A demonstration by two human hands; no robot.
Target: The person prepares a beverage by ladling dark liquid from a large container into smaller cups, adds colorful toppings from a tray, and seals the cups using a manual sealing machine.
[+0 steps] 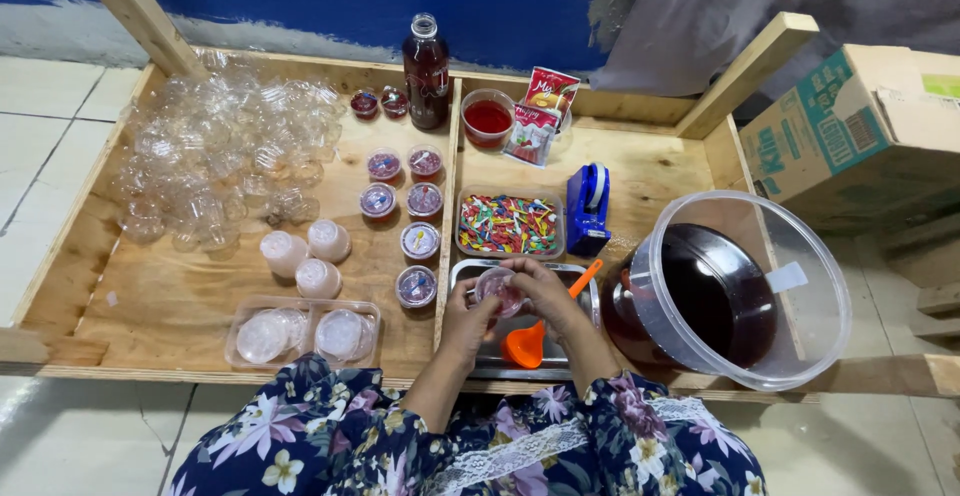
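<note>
My left hand and my right hand together hold a small clear plastic cup with reddish liquid, just above a metal tray. The fingers of both hands press around its rim. An orange ladle lies in the tray under my hands. To the right stands a large clear tub of dark red liquid. Left of the tray, several sealed small cups stand in rows on the wooden board.
A pile of empty clear cups fills the far left. Stacked cups, a lid tray, a box of coloured spoons, a blue tape dispenser, a dark bottle, a red cup, sachets and a cardboard box surround them.
</note>
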